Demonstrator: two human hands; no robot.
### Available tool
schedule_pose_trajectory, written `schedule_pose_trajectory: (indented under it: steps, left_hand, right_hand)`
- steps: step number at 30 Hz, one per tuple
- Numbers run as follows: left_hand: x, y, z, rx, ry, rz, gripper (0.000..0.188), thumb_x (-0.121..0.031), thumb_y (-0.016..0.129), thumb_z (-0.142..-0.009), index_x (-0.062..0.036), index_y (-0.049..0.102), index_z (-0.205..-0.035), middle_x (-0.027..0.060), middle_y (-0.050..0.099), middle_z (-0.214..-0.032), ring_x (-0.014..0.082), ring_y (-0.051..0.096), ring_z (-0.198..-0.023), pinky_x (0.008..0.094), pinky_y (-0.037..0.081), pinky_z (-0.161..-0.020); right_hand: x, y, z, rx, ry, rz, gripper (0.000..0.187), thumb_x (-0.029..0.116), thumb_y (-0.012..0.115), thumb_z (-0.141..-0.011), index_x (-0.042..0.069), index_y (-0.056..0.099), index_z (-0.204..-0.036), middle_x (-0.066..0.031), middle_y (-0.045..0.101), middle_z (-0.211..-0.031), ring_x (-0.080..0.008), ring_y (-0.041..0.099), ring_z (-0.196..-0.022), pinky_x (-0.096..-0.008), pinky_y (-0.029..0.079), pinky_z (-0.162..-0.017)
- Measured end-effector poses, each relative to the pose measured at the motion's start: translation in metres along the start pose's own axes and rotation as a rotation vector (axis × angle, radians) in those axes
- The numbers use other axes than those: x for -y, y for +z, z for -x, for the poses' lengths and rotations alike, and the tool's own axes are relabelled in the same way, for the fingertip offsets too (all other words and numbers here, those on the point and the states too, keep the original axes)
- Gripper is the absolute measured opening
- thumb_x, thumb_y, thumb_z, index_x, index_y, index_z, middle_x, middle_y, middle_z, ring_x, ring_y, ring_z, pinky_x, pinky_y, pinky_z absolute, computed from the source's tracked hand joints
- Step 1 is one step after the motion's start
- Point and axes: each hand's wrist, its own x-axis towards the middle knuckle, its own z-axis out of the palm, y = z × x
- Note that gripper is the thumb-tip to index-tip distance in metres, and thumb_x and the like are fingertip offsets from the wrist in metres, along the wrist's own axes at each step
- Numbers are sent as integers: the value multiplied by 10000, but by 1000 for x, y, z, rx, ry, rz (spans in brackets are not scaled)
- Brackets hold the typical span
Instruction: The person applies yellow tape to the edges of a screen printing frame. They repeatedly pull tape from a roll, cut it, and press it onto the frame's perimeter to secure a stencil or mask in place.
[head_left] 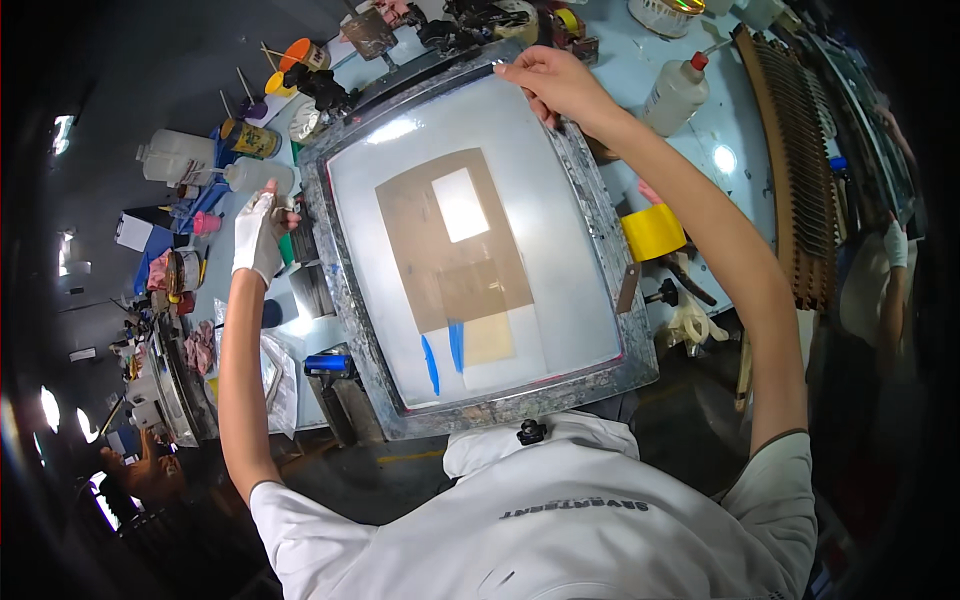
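A screen-printing frame (375, 408) with a dark, stained border lies tilted in front of me. Its pale mesh carries a brown rectangle (405, 250) with a white window, a cream patch and two strips of blue tape (430, 365). At the frame's far right corner, my bare right hand (560, 85) is closed, thumb and forefinger pinched on the inner edge; whatever is in the pinch is too small to name. My left hand (260, 235), in a white glove, is beside the frame's left edge near a translucent bottle (258, 178). Its fingers are curled, hiding what they may hold.
A roll of yellow tape (654, 233) stands right of the frame, below a white bottle with a red cap (677, 95). Jugs, tins and cups crowd the left, near a white jug (178, 158). A wooden slatted rack (790, 170) runs along the right.
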Motion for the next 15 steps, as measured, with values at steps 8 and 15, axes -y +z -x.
schedule_pose_trajectory:
  steps: [8,15]
  left_hand:
    - [43,0,-77,44,-147,108,340,-286,547,-1076,-90,608,-1347,24,604,-901,174,607,-632,305,493,-570]
    - [20,28,-46,95,-3,8,262,-275,653,-1026,-41,659,-1143,9,607,-782,102,603,-613,235,485,-540]
  right_hand:
    - [9,13,-12,-136,90,219,434,416,796,-874,-6,699,-899,-64,601,-541,-131,555,-397,-297,437,-387]
    - [6,12,-9,-252,47,374,403,393,806,-857,10,705,-782,-57,599,-518,-151,547,-378,-305,447,-415]
